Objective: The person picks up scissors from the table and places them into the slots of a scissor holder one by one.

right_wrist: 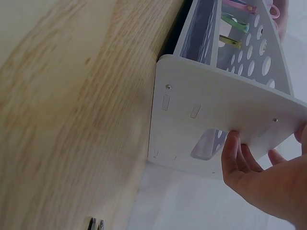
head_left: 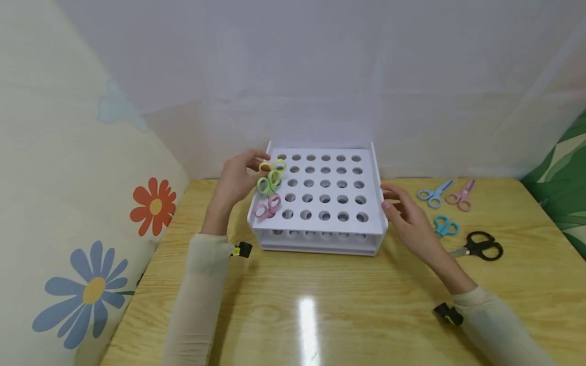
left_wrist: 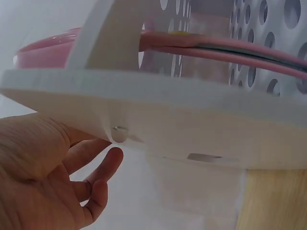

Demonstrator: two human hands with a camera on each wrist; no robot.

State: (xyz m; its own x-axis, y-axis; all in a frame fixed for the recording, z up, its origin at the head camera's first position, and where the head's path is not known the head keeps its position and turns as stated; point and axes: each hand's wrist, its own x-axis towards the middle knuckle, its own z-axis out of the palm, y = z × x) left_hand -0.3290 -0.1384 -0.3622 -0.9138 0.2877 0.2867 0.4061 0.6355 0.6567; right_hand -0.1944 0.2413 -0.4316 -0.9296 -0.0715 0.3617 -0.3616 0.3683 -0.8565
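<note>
A white rack (head_left: 318,223) with rows of round holes and raised side panels stands on the table. Along its left column, yellow-handled scissors (head_left: 280,160), green-handled scissors (head_left: 274,173) and pink-handled scissors (head_left: 274,195) sit blades down, handles on top. My left hand (head_left: 236,175) holds the left panel beside the yellow and green handles; in the left wrist view its thumb is hidden behind the panel and its other fingers curl outside. My right hand (head_left: 409,221) grips the right panel, thumb at its upper edge, fingers on the outer face near the cutout (right_wrist: 206,145).
Right of the rack lie light-blue scissors (head_left: 434,195), pink scissors (head_left: 464,196), turquoise-handled scissors (head_left: 445,226) and larger black-handled scissors (head_left: 485,246). The wooden table (head_left: 256,305) meets a pale cloth backdrop (head_left: 297,91) behind the rack. Flower-patterned cloth (head_left: 91,203) borders the left side.
</note>
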